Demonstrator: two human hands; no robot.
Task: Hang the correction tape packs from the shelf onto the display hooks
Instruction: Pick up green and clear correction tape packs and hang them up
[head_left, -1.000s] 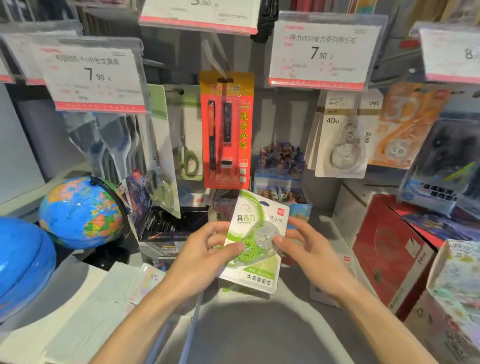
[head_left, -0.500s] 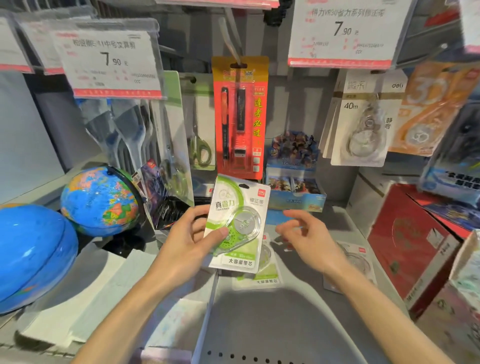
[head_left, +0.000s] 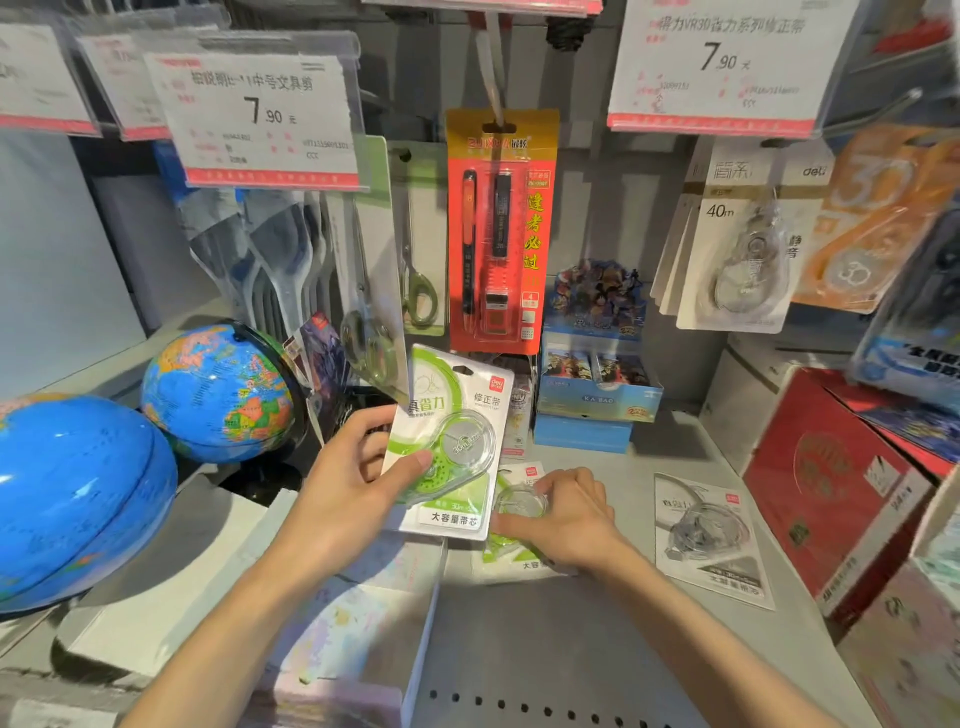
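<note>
Here the right hand (head_left: 563, 519), having let go of the green pack (head_left: 451, 441) that the left hand (head_left: 353, 483) grips, closes on a second pack (head_left: 519, 512) lying on the shelf (head_left: 597, 639), so hanging waits.

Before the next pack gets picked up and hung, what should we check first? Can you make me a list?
1. Left hand has a firm grip on the green correction tape pack: ok, thumb on front, fingers behind.
2. Right hand has hold of the second green pack lying on the shelf: cannot tell, fingers are on it but the grip is hidden.
3. Held pack's hang hole is free: ok, the slot at its top is uncovered.
4. A bare hook is ready for it: cannot tell, none shows plainly.
5. More packs left: ok, a grey correction tape pack lies to the right.
</note>
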